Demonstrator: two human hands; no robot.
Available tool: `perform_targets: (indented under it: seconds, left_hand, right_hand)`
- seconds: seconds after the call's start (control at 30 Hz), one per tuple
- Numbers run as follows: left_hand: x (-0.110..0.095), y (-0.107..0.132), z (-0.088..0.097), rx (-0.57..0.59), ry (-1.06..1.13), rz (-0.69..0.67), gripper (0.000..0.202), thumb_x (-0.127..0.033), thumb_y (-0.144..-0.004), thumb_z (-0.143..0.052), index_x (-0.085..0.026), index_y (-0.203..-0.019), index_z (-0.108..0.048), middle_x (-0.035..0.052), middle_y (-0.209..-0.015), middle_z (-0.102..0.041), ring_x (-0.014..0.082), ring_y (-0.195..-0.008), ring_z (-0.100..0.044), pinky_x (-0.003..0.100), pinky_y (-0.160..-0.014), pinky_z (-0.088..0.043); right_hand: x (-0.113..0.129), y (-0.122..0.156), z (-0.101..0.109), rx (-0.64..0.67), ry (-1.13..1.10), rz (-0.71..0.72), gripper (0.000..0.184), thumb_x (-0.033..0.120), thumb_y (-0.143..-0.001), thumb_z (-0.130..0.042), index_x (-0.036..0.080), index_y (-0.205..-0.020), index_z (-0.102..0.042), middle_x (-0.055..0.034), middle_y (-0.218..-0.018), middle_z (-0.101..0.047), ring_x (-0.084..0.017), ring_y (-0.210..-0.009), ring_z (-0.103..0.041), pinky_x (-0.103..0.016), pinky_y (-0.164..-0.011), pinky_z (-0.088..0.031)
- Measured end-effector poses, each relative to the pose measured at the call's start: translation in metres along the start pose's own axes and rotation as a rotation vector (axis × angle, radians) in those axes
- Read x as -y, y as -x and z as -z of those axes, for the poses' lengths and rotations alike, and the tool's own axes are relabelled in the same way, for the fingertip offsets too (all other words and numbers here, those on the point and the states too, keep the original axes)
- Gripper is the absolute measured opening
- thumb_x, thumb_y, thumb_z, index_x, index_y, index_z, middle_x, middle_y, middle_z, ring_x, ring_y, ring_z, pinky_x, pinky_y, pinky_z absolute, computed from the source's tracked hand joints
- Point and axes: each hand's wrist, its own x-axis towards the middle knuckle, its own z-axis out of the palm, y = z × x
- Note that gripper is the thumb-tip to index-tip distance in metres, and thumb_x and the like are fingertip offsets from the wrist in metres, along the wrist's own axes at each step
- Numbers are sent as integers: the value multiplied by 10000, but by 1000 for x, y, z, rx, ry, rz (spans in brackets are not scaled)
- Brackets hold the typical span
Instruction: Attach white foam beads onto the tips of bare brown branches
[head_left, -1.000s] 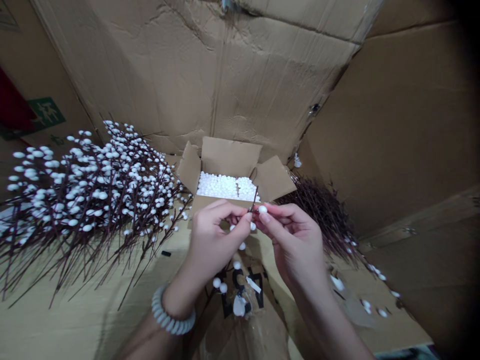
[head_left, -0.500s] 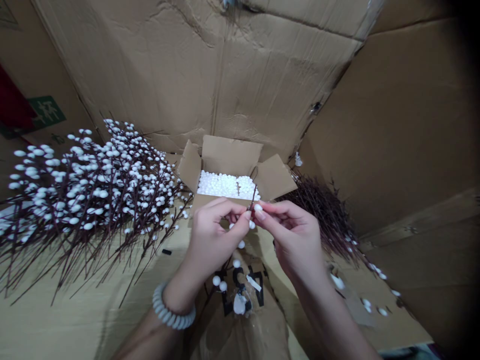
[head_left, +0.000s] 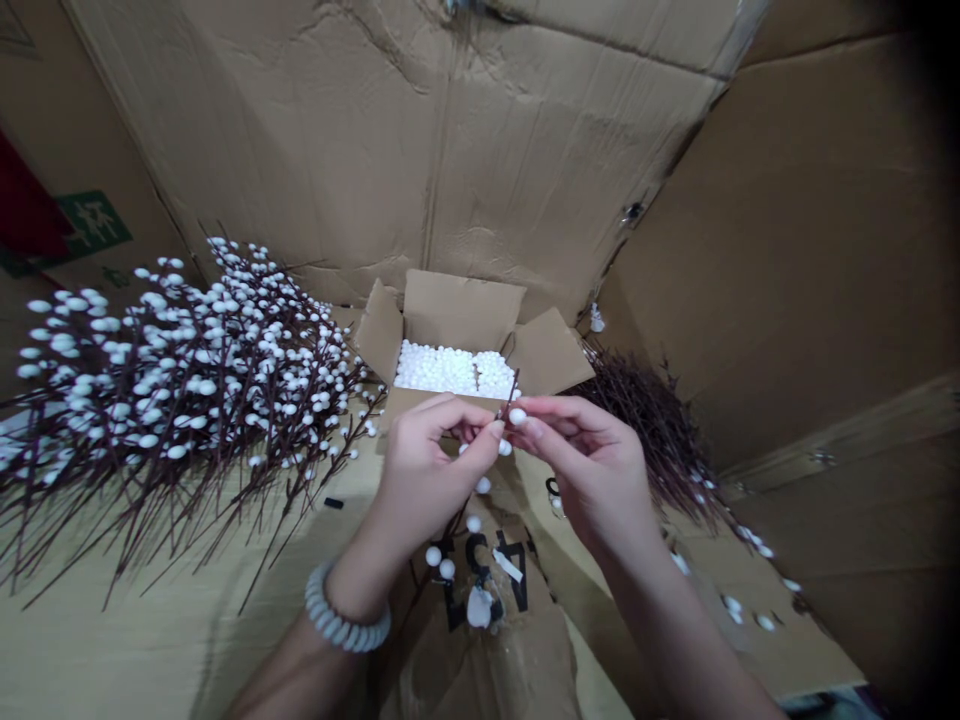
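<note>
Between thumb and fingers, my left hand [head_left: 439,465] pinches a thin brown twig [head_left: 514,385] whose tip sticks up above the grip. White balls sit along the twig's lower part, below the hand. My right hand [head_left: 592,460] is closed in a pinch at a white foam ball [head_left: 517,416], which lies against the twig beside my left fingertips. Whether the twig pierces this ball I cannot tell. Just behind the hands stands an open cardboard box [head_left: 465,300] holding many small white foam balls [head_left: 435,368].
A big heap of brown twigs with white balls [head_left: 225,370] spreads over the left of the table [head_left: 135,650]. Bare dark twigs [head_left: 649,430] are piled at the right. Tall cardboard walls [head_left: 337,150] enclose the back and right. Several loose white pieces lie at the right edge.
My right hand has shifted slightly right, and its fingers have loosened a little around the ball, which shows more fully. My left hand stays nearly still on the twig.
</note>
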Motion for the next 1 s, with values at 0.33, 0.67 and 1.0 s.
perform_targets:
  seconds: [0.33,0.67,1.0]
  left_hand:
    - [0,-3,0,-9,171,138,85,-159,-713,-603,-137,-645,-649,-7,-591,-589,92,-517,-474,213,-492,-385]
    - [-1,-5,0,9,250,184,71,-171,-691,-615,-144,-648,-665,-17,-562,-579,94,-497,-457,224,-489,-379]
    - [-1,-4,1,51,308,243,92,-175,-717,-626,-140,-634,-646,-14,-587,-586,94,-540,-479,214,-521,-381]
  right_hand:
    - [-16,-105,18,363,1151,62,173,208,-817,-570,160,-928,-694,-80,-895,-740,-191,-824,-680,-300,-737,-502]
    - [-57,-134,-4,699,1259,24,120,114,-673,-673,189,-743,-736,-74,-783,-737,-209,-777,-659,-273,-715,-437]
    - [-21,-100,2,372,713,35,401,327,-928,-353,166,-1199,-602,-90,-1012,-702,-130,-729,-628,-271,-677,-504]
